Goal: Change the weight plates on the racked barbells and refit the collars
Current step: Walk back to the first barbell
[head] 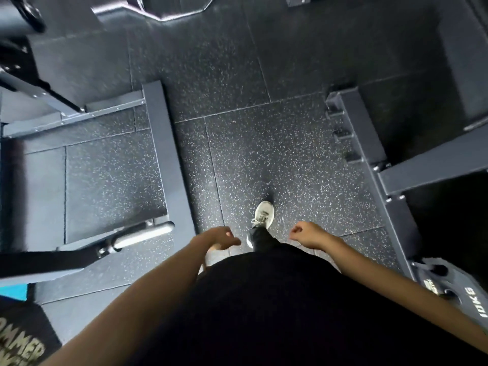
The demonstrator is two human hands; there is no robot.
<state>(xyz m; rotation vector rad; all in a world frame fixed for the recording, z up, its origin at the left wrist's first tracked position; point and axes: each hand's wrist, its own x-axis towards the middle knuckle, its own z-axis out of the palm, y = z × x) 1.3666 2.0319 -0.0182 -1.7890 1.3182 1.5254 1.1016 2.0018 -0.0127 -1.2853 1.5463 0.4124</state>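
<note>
Both hands empty. Left hand (220, 237) hangs in front of the body, fingers loosely curled, holding nothing. Right hand (306, 233) is level with it on the other side, fingers curled in more tightly toward the palm, also holding nothing. Hands are well apart, with the leg between them.

Between the hands: one white shoe (263, 213) set forward on the floor (250, 75), dark trouser leg above it. Dark shirt fills the lower middle of the view.

Floor is black rubber tile with pale flecks, seams visible.

Left side: grey steel rack base (163, 143), a long foot running away from the camera with a cross-member joining it. Near the left hand, lower down, a chrome sleeve (144, 236) sticks out from a dark arm of the frame (bare, no plate on it; I cannot tell whether it is a barbell end or a storage peg).

Right side: second grey frame (369, 159), a foot with short pegs along its outer edge and a cross-beam bolted on.

Plate (456, 294): one black plate marked "10KG" at the lower right, just beside the near end of the right frame, close under the right forearm (whether it rests on a peg or on the floor cannot be told).

Top edge: a blurred chrome hex-shaped bar (158, 11).

Lower left corner: dark cloth with pale lettering (21, 344), partly cut off.
</note>
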